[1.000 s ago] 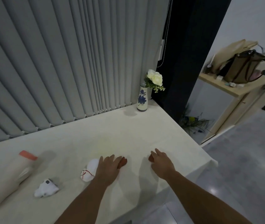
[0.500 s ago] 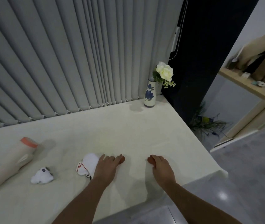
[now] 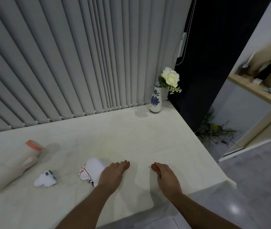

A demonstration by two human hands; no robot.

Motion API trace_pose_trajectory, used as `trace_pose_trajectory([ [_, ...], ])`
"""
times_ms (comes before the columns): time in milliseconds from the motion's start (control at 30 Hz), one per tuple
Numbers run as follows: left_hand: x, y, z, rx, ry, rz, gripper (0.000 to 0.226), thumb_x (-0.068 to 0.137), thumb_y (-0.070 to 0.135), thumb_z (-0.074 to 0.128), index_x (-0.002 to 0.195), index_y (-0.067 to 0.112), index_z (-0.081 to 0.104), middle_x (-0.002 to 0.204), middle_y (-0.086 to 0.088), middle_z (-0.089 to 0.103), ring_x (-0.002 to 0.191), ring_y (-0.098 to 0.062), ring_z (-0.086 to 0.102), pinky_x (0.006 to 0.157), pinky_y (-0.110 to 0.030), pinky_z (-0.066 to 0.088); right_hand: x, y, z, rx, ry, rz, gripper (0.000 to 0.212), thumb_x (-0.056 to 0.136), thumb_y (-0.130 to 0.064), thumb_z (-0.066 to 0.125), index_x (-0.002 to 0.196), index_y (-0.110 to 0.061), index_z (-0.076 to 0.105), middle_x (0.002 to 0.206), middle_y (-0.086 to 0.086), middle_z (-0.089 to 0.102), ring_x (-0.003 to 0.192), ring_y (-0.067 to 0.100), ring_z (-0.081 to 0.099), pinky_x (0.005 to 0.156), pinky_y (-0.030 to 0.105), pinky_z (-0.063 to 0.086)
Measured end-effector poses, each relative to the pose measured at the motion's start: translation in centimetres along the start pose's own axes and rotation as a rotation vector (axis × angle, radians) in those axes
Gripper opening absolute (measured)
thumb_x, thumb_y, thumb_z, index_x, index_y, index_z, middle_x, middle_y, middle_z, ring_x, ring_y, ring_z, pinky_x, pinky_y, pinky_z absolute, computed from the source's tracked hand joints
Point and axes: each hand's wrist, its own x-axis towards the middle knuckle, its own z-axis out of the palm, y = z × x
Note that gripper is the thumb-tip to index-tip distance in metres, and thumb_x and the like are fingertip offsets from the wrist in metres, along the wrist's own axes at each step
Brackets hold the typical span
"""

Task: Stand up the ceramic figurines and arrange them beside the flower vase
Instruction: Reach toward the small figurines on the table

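Three ceramic figurines lie toppled on the white table (image 3: 131, 139). A large pale one with an orange end (image 3: 18, 164) rests at the left. A small white one with dark marks (image 3: 45, 179) lies nearer the middle. A white one with red lines (image 3: 91, 171) lies just left of my left hand (image 3: 113, 175), which rests flat, palm down, beside it and holds nothing. My right hand (image 3: 167, 176) also lies flat on the table, empty. The blue-flowered vase (image 3: 155, 100) with white roses (image 3: 170, 77) stands upright at the far right corner.
Grey vertical blinds (image 3: 81, 55) run along the table's far edge. The table's right edge drops to a grey floor (image 3: 255, 187). A plant (image 3: 214, 131) sits on the floor beyond it, and a wooden shelf (image 3: 260, 91) with bags stands at the right.
The view has shifted left and down, so the vase and shelf sit further right. Both hands stay flat on the table in about the same place; the figurines have not moved.
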Motion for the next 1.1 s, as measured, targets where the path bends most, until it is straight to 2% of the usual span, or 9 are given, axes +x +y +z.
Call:
trace_pose_trajectory([
  [167,0.6,0.6,-0.2,-0.085,0.003,-0.056,0.037,0.09,0.009,0.041,0.126,0.017,0.047,0.118,-0.005,0.062,0.111,-0.024,0.052,0.085,-0.035,0.044,0.0,-0.5,-0.2,0.1,0.048,0.018,0.043,0.091,0.001,0.046,0.128,-0.019,0.055,0.131,-0.004,0.056,0.119,0.011,0.055,0.103,0.023,0.042],
  [300,1.4,1.4,-0.8,-0.153,-0.004,-0.064,0.041,0.086,0.007,0.043,0.125,0.018,0.048,0.118,-0.003,0.062,0.111,-0.023,0.052,0.086,-0.037,0.048,0.5,-1.1,-1.0,0.143,0.107,0.038,0.037,0.093,0.0,0.047,0.118,-0.02,0.064,0.124,-0.004,0.059,0.114,0.008,0.058,0.1,0.014,0.037],
  [467,2.6,2.6,-1.5,-0.197,0.025,-0.001,0.039,0.088,0.008,0.045,0.126,0.016,0.05,0.122,-0.002,0.059,0.113,-0.021,0.051,0.092,-0.04,0.048,1.9,-1.6,-3.0,0.19,0.166,0.091,0.033,0.091,-0.003,0.051,0.115,-0.021,0.064,0.122,-0.003,0.06,0.11,0.013,0.06,0.093,0.016,0.04],
  [600,3.6,3.9,-2.1,-0.229,0.043,0.023,0.035,0.091,0.014,0.048,0.125,0.014,0.051,0.121,-0.006,0.058,0.112,-0.023,0.052,0.093,-0.038,0.046,3.1,-1.5,-4.5,0.216,0.175,0.183,0.039,0.089,-0.011,0.057,0.128,-0.018,0.054,0.124,0.0,0.063,0.114,0.02,0.058,0.088,0.021,0.038],
  [800,5.2,5.4,-3.0,-0.293,0.006,0.022,0.029,0.089,0.019,0.053,0.118,0.014,0.049,0.11,-0.007,0.064,0.1,-0.025,0.059,0.079,-0.037,0.048,4.4,-1.1,-6.2,0.218,0.154,0.227,0.035,0.088,-0.02,0.062,0.122,-0.017,0.054,0.106,0.002,0.069,0.097,0.022,0.063,0.077,0.024,0.04],
  [900,6.0,6.0,-3.1,-0.296,-0.022,0.016,0.024,0.089,0.021,0.055,0.11,0.013,0.048,0.102,-0.008,0.065,0.091,-0.026,0.06,0.067,-0.031,0.041,4.9,-1.3,-6.5,0.225,0.122,0.226,0.031,0.087,-0.018,0.063,0.117,-0.014,0.058,0.088,-0.009,0.067,0.087,0.015,0.061,0.076,0.021,0.04],
  [1000,6.6,6.7,-3.1,-0.297,-0.051,0.042,0.024,0.089,0.022,0.055,0.111,0.013,0.049,0.101,-0.009,0.066,0.091,-0.027,0.06,0.068,-0.031,0.039,4.9,-1.6,-6.0,0.209,0.071,0.201,0.03,0.087,-0.014,0.062,0.117,-0.014,0.06,0.074,-0.02,0.062,0.084,0.008,0.059,0.079,0.018,0.039],
  [1100,7.2,7.2,-3.1,-0.302,-0.054,0.059,0.024,0.091,0.021,0.054,0.113,0.013,0.05,0.103,-0.007,0.067,0.094,-0.026,0.061,0.072,-0.032,0.043,4.9,-1.6,-5.6,0.176,0.046,0.186,0.033,0.088,-0.014,0.061,0.121,-0.013,0.06,0.078,-0.017,0.061,0.085,0.008,0.056,0.082,0.019,0.039],
])
